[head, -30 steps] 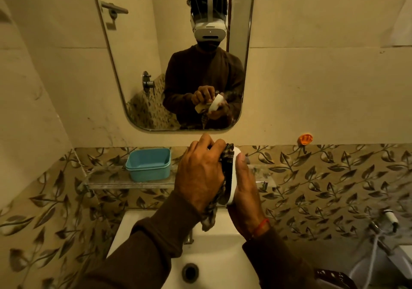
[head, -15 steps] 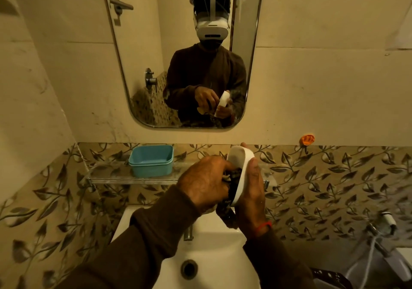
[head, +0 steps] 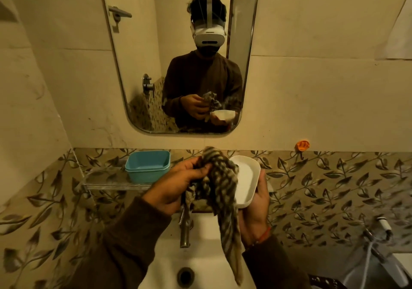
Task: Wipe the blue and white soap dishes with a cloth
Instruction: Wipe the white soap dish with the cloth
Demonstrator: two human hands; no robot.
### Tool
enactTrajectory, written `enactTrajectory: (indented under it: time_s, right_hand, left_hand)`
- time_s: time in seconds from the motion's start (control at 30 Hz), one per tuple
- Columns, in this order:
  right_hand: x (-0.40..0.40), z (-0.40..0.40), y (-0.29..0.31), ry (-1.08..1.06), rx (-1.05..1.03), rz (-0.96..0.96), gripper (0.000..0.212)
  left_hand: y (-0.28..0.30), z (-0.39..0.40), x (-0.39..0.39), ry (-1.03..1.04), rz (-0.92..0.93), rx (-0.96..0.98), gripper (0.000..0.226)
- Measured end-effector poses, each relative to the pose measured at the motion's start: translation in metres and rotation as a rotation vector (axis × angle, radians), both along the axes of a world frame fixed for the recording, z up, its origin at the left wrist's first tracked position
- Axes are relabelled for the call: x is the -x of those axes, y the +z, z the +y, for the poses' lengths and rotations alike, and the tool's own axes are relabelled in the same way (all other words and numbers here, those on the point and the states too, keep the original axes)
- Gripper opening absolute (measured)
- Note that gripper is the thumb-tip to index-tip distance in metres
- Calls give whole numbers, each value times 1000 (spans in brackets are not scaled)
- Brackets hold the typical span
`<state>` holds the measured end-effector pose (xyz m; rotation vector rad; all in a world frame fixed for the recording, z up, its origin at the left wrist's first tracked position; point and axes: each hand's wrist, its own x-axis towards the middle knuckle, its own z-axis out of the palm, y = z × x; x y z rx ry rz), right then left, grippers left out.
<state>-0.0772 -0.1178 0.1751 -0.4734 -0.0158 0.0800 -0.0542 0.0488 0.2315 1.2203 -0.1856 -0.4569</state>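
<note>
A person is standing at a white wash basin [head: 200,264], holding the white soap dish [head: 247,181] above it in the right hand [head: 256,208]; the palm is cupping the dish from beneath and the fingers are curling up around its far long edge, so the hollow is tilting toward the viewer. The left hand [head: 178,186] is closing its grip on a bunched striped cloth [head: 219,184], whose upper folds are lying against the dish's near rim while a long tail is hanging down over the basin. The blue soap dish [head: 148,166] is sitting untouched on the glass shelf [head: 107,184] to the left, just below the mirror [head: 178,54], which is reflecting the same pose. Judging from its thin walls and smooth finish, the white dish is probably light, rigid plastic, likely slippery if wet, so supporting it underneath with fingers hooked over the rim appears the surest hold. The cloth is looking soft and limp, best gathered into a pad at the fingertips. A steel tap [head: 185,228] is standing directly below both hands.
</note>
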Motion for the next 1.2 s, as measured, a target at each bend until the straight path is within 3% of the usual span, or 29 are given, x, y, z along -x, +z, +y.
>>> enactTrajectory:
  time_s: [0.13, 0.27, 0.43, 0.53, 0.63, 0.73, 0.83, 0.97, 1.03, 1.1, 1.2]
  right_hand:
    - [-3, 4, -6, 31, -108, 51, 78]
    - [-3, 11, -11, 3, -100, 107, 70]
    - [-9, 16, -18, -33, -48, 99, 60]
    - [-13, 15, -25, -3, -2, 149, 65]
    - [-14, 11, -23, 9, 72, 155, 75]
    - [-16, 7, -19, 4, 151, 115, 69]
    - [-20, 1, -17, -59, 235, 87, 59]
    - [-31, -7, -16, -253, 396, 97, 64]
    - [-38, -8, -14, -340, 501, 150, 63]
    - [-48, -8, -19, -468, 748, 192, 55]
    - [-58, -9, -23, -638, 1162, 46, 42]
  left_hand:
    - [-18, 5, -3, 174, 294, 243, 43]
    - [-42, 7, -2, 258, 386, 267, 47]
    - [-59, -2, 7, 355, 375, 95, 46]
    - [-63, -11, 14, 382, 319, -68, 41]
    - [-62, -19, 20, 389, 281, -107, 40]
    - [-59, -26, 24, 346, 276, -93, 50]
    - [-56, -30, 24, 297, 238, -120, 76]
    - [-55, -31, 23, 265, 163, -239, 107]
    - [-55, -32, 24, 260, 132, -293, 109]
    - [-55, -33, 25, 248, 102, -298, 96]
    - [-49, -30, 15, 305, 15, -283, 61]
